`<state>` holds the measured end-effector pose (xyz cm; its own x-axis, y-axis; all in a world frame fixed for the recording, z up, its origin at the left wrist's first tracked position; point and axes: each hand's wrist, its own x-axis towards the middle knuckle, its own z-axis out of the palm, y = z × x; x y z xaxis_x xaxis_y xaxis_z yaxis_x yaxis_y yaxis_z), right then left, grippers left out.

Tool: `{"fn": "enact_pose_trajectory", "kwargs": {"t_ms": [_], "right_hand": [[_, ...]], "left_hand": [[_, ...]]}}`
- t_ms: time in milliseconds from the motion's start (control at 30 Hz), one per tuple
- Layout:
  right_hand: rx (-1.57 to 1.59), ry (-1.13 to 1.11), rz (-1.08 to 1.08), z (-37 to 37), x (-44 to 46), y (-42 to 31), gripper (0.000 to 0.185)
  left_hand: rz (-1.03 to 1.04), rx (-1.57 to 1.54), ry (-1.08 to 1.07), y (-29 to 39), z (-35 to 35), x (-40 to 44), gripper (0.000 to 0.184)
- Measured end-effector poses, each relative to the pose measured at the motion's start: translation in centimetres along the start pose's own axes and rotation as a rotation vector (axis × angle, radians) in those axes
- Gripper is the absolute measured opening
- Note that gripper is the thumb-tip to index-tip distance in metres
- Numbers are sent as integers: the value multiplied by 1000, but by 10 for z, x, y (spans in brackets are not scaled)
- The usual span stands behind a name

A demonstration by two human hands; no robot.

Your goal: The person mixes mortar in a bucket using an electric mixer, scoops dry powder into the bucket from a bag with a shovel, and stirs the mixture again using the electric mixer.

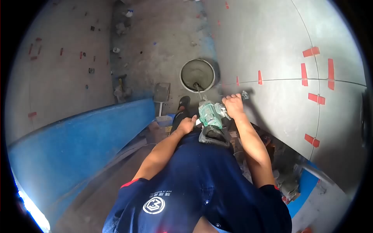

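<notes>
Two walls frame the work, and on the left one, a grey wall [62, 85], small bits of red tape and dark spots are scattered. A blue panel [89, 136] slants up toward the middle, and past its end a flat grey board [161, 92] lies on the floor near the person's shoe [184, 101]. The left hand [188, 125] is clamped on the mixer's left side handle; the thumb shows, but most of its fingers are hidden. The green mixer [210, 116] is between the hands, just in front of the shirt, its shaft [199, 92] reaching over the near rim into a round bucket [181, 76] of grey mix [196, 70]. The right hand [234, 105] has its fingers curled together over the right side handle. The right wall [268, 42] carries red tape across its seams. The step in hand looks to be stirring, though whether the shaft is turning I cannot tell. Any next move seems to call for a firm two-handed hold against twist, with the shaft kept off the rim.
</notes>
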<state>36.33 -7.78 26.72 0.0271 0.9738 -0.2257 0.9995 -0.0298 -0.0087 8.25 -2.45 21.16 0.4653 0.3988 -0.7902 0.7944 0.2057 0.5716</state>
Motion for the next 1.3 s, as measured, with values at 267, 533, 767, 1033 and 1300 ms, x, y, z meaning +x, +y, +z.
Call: {"fn": "enact_pose_trajectory", "kwargs": {"t_ms": [267, 533, 767, 1033, 1300], "right_hand": [[-40, -358, -10, -3, 3, -5, 25], [-13, -574, -45, -10, 14, -4, 38], [42, -541, -32, -13, 4, -3, 31], [131, -520, 40, -6, -8, -7, 36], [198, -402, 47, 21, -19, -7, 32]], "left_hand": [[-17, 39, 1, -11, 7, 3, 71], [-143, -56, -102, -8, 9, 0, 72], [49, 257, 149, -41, 24, 23, 75], [-61, 278, -78, -23, 3, 29, 73], [0, 340, -2, -34, 2, 26, 73]]}}
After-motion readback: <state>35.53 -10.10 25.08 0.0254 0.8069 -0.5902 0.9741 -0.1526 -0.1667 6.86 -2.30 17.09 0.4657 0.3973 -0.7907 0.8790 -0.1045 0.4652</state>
